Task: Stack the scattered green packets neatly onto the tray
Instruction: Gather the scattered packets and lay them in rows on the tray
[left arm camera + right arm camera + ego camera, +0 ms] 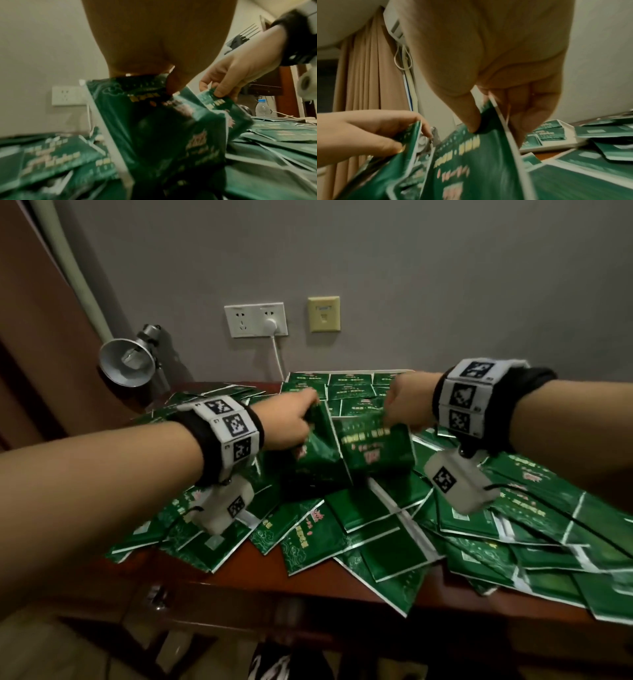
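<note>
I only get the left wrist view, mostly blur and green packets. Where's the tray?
Observer: The tray sits at the table's far edge by the wall, already holding rows of packets.
Operator: Anything on the far left to avoid?
Observer: A desk lamp, right behind the pile.
Operator: How much is left?
Observer: Loose packets cover most of the near side, some overhanging the front edge.
</note>
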A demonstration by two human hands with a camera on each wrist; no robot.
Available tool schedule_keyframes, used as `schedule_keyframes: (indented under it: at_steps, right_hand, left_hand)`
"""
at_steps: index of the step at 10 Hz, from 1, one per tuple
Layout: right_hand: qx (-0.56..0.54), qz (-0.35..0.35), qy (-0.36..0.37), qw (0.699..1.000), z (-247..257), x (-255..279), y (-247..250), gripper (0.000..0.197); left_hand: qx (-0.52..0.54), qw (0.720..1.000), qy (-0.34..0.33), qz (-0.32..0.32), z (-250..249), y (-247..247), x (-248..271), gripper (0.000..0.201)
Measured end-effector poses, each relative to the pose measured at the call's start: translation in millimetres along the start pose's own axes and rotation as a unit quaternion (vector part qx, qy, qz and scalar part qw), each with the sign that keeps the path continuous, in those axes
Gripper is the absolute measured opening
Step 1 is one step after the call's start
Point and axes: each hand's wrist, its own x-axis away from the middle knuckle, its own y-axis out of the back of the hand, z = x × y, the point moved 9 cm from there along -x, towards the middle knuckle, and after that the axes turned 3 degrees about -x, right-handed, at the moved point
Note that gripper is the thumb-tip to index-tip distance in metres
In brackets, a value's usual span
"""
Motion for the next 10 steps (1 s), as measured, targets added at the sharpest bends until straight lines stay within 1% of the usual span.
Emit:
schedule_keyframes:
  at_steps: [1,2,3,4,5,6,7,8,9,10]
  right_hand:
    - [0.084,0.034,-0.022,0.996,-15.2,4.5,-28.1,0.019]
    - [0.168,0.057,-0.017,0.984,-19.2,4.6,-48.1,0.029]
    - [0.166,0.068,-0.013,0.984,-7.8,0.5,-57.6,0.05]
    - [0.167,0.089,0.025,0.982,4.9,-7.9,-69.7,0.051]
    - [0.163,0.117,0.078,0.976,16.8,-6.5,-84.0,0.073]
    - [0.183,0.155,0.099,0.966,16.0,-8.6,-98.5,0.07]
    - [0.22,0.142,0.106,0.959,13.6,-13.4,-99.7,0.069]
    - [0.276,0.104,0.105,0.95,12.2,-14.0,-91.3,0.077]
    - [0.224,0.074,0.101,0.966,11.2,-11.3,-76.4,0.062]
    - [0.134,0.045,0.091,0.986,9.8,-12.4,-64.4,0.046]
  left_hand:
    - [-0.065,0.995,0.005,0.079,0.4,-48.3,0.9,0.045]
    - [-0.138,0.988,0.0,0.067,-2.6,-62.0,0.7,0.044]
    - [-0.144,0.984,0.031,0.099,-10.6,-67.3,9.0,0.063]
    - [-0.179,0.964,0.08,0.181,-17.1,-91.3,22.1,0.09]
    - [-0.221,0.946,0.083,0.221,-22.4,-109.0,31.7,0.101]
    - [-0.188,0.953,0.053,0.233,-28.3,-108.3,34.0,0.086]
    - [-0.17,0.961,0.026,0.216,-29.1,-99.2,35.7,0.056]
    - [-0.161,0.977,0.022,0.141,-25.4,-84.2,35.6,0.037]
    - [-0.14,0.989,0.015,0.052,-23.4,-58.5,34.8,0.034]
    - [-0.097,0.994,-0.019,-0.054,-29.3,-23.6,35.4,0.036]
